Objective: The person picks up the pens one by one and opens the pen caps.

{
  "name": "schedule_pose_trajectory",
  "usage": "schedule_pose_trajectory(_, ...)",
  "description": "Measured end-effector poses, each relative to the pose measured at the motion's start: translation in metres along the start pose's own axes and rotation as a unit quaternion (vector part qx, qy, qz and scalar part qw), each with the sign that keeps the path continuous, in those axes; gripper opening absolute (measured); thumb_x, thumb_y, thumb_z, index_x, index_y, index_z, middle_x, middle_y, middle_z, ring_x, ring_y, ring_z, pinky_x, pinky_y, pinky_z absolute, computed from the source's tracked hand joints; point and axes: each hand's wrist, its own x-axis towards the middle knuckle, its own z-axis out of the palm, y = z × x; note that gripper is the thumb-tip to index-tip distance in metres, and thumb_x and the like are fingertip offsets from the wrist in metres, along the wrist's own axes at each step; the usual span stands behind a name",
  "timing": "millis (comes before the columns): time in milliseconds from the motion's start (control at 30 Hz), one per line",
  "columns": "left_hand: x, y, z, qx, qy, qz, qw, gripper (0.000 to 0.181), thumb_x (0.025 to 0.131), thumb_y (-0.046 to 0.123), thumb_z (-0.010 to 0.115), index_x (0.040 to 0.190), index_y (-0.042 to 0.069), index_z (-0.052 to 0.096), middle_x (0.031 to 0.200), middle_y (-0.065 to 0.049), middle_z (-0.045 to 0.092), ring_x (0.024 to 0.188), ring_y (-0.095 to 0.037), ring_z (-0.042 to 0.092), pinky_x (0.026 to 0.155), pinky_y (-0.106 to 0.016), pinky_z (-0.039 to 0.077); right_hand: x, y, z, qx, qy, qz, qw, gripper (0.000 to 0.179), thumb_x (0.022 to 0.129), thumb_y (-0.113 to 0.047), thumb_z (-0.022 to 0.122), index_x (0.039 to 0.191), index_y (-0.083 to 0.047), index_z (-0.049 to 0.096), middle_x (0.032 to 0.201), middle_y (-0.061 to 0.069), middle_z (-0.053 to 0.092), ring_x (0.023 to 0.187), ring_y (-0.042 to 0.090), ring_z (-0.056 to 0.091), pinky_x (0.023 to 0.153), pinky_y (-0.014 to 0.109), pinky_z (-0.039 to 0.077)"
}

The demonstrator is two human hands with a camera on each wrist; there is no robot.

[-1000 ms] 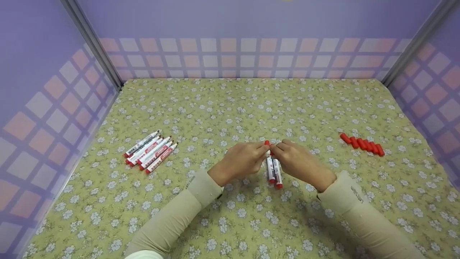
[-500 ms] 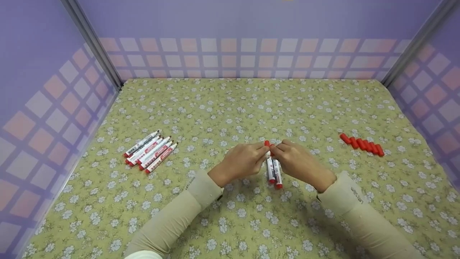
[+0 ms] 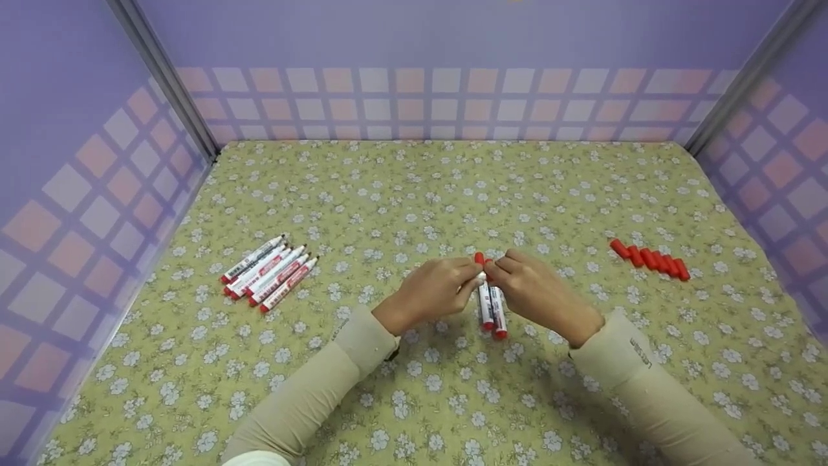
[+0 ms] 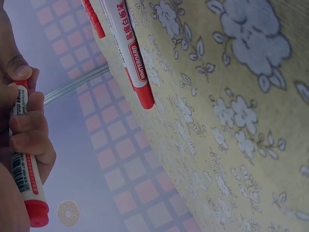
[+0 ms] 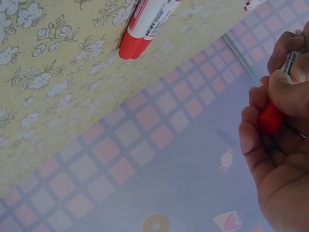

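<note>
My left hand [image 3: 433,289] curls its fingers around the white body of a whiteboard marker [image 4: 25,174], its red end pointing out below the palm. My right hand [image 3: 535,292] pinches the red cap [image 5: 271,118] at the other end of that marker, between thumb and fingers. Both hands meet above the middle of the table, and the fingers hide the spot where cap and body join. A second whiteboard marker [image 4: 130,48], with its red cap [image 5: 134,46] on, lies on the cloth beneath them.
Several uncapped markers [image 3: 272,275] lie side by side on the left of the flowered tablecloth [image 3: 401,388]. Over on the right is a slanting row of several loose red caps [image 3: 650,260]. Purple panels [image 3: 414,39] with a checked band enclose the table's back and sides.
</note>
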Motion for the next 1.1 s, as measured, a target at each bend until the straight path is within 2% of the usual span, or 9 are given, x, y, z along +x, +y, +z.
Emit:
schedule_pose_trajectory(233, -0.001, 0.000, -0.001, 0.007, -0.016, -0.001, 0.9998, 0.025, 0.102, 0.021, 0.048, 0.101, 0.007, 0.068, 0.076, -0.003, 0.058, 0.059, -0.008, 0.043, 0.055, -0.020, 0.035, -0.001, -0.002, 0.002, 0.008, -0.008, 0.009, 0.9999, 0.010, 0.084, -0.003, 0.071, 0.094, -0.003, 0.068, 0.078, 0.007, 0.066, 0.067, 0.018, 0.054, 0.060, 0.027, 0.048)
schedule_pose_trajectory(467, -0.003, -0.002, -0.004, 0.012, -0.033, -0.006, 0.9994, 0.028, 0.101, 0.022, 0.049, 0.116, 0.006, 0.068, 0.082, -0.004, 0.063, 0.061, -0.008, 0.047, 0.056, -0.022, 0.039, -0.002, -0.003, 0.002, 0.006, -0.017, 0.010, 0.9998, 0.011, 0.085, -0.002, 0.070, 0.094, -0.002, 0.065, 0.078, 0.008, 0.064, 0.068, 0.019, 0.054, 0.062, 0.028, 0.049)
schedule_pose_trajectory(600, -0.007, -0.005, -0.005, 0.020, -0.031, -0.015, 0.9992, 0.028, 0.101, 0.023, 0.050, 0.115, 0.006, 0.068, 0.081, -0.003, 0.063, 0.059, -0.008, 0.046, 0.054, -0.021, 0.039, -0.003, -0.002, 0.002, 0.000, -0.019, 0.012, 0.9998, 0.013, 0.084, -0.003, 0.072, 0.094, -0.003, 0.064, 0.078, 0.008, 0.064, 0.069, 0.019, 0.054, 0.062, 0.028, 0.049)
schedule_pose_trajectory(733, -0.011, -0.009, -0.005, 0.017, -0.031, -0.027, 0.9990, 0.027, 0.101, 0.022, 0.050, 0.115, 0.007, 0.067, 0.087, -0.004, 0.065, 0.057, -0.007, 0.046, 0.053, -0.021, 0.038, -0.003, -0.002, 0.002, 0.002, -0.018, 0.020, 0.9996, 0.014, 0.084, -0.003, 0.072, 0.096, -0.002, 0.064, 0.079, 0.008, 0.065, 0.070, 0.020, 0.056, 0.063, 0.028, 0.051)
schedule_pose_trajectory(833, -0.014, -0.012, -0.006, 0.012, -0.034, -0.036, 0.9987, 0.027, 0.101, 0.021, 0.050, 0.117, 0.006, 0.066, 0.094, -0.005, 0.067, 0.058, -0.008, 0.051, 0.054, -0.022, 0.042, -0.003, -0.001, 0.002, 0.005, -0.019, 0.025, 0.9995, 0.014, 0.083, -0.003, 0.073, 0.096, -0.002, 0.065, 0.080, 0.009, 0.066, 0.071, 0.020, 0.057, 0.064, 0.028, 0.052)
schedule_pose_trajectory(967, -0.019, -0.018, -0.008, 0.014, -0.029, -0.045, 0.9984, 0.026, 0.101, 0.019, 0.050, 0.115, 0.005, 0.066, 0.099, -0.007, 0.068, 0.068, -0.012, 0.061, 0.061, -0.027, 0.051, -0.003, -0.001, 0.002, 0.007, -0.018, 0.025, 0.9995, 0.015, 0.082, -0.004, 0.074, 0.094, -0.002, 0.066, 0.080, 0.008, 0.066, 0.070, 0.020, 0.058, 0.064, 0.028, 0.052)
schedule_pose_trajectory(1100, -0.026, -0.024, -0.010, 0.016, -0.024, -0.063, 0.9976, 0.027, 0.101, 0.020, 0.050, 0.114, 0.004, 0.066, 0.098, -0.008, 0.067, 0.069, -0.014, 0.062, 0.061, -0.028, 0.051, -0.003, -0.001, 0.001, 0.010, -0.020, 0.023, 0.9995, 0.015, 0.083, -0.005, 0.074, 0.094, -0.002, 0.066, 0.080, 0.008, 0.067, 0.071, 0.020, 0.058, 0.064, 0.029, 0.052)
